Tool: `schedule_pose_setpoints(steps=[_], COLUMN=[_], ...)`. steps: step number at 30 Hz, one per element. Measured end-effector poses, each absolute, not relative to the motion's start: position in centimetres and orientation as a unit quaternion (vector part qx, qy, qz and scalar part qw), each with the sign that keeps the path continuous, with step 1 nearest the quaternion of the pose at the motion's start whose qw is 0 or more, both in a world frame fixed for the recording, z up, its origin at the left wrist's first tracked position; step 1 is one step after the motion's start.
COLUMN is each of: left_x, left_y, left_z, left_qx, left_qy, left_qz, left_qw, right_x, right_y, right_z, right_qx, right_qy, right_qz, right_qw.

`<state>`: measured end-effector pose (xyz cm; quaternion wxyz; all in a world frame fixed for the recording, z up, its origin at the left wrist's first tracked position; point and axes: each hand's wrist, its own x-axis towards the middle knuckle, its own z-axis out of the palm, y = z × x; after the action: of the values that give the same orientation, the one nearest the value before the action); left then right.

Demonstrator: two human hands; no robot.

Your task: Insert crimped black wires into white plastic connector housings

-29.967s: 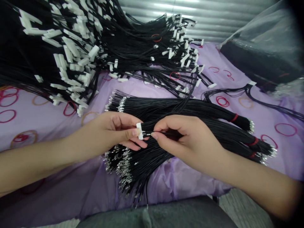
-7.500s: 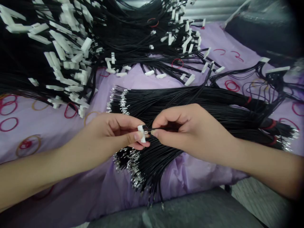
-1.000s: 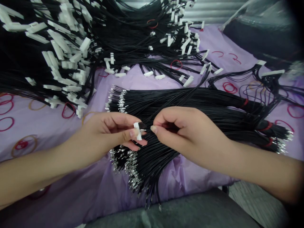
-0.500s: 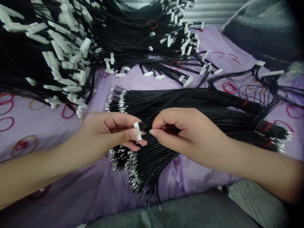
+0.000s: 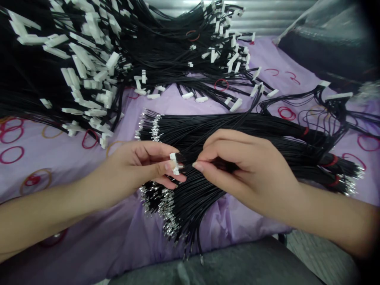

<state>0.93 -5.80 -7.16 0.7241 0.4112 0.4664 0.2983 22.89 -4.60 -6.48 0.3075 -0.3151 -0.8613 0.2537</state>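
Head view. The left hand (image 5: 139,164) pinches a small white plug (image 5: 174,163) between thumb and forefinger, the other fingers loosely curled beneath it. The right hand (image 5: 246,166) is closed to a fine pinch on a thin black wire (image 5: 186,164), whose tip meets the open face of the plug; whether it is already seated cannot be told. Both hands work above the near edge of the purple cloth (image 5: 38,162) that covers the table, just over the loose wire bundles (image 5: 237,130).

Progress, as judged from the layout: a large heap of finished wire sets (image 5: 89,59), each ending in a white plug, fills the far left corner and spreads along the far edge, so much work appears done. Several thick bundles of bare-tipped wires, bound with red bands (image 5: 329,161), lie across the middle toward the right edge, their metal tips (image 5: 166,217) fanned at the near edge; much appears left. Loose red rubber rings (image 5: 12,152) are scattered on the cloth, and a clear bag (image 5: 323,43) sits at the far right corner.
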Motion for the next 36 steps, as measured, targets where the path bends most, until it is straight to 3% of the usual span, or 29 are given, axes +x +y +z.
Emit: schedule_pose_setpoints(steps=[7,27,36], left_x=[0.9,0.9,1.0], left_y=[-5.7,-5.7,-5.6], left_z=[-7.2,-7.4,-7.3], left_qx=[0.422,0.421,0.404], left_qy=[0.47,0.464,0.46], left_qz=[0.296,0.293,0.294], left_qw=[0.716,0.723,0.734], right_x=[22.6,21.8,22.8], right_y=[-4.2,-4.8,-5.0], right_z=[-6.6,-8.1,-7.9], right_qx=[-0.356,-0.324,-0.262], right_qy=[-0.848,-0.863,-0.922], right_qz=[0.284,0.223,0.087], right_qw=[0.273,0.317,0.271])
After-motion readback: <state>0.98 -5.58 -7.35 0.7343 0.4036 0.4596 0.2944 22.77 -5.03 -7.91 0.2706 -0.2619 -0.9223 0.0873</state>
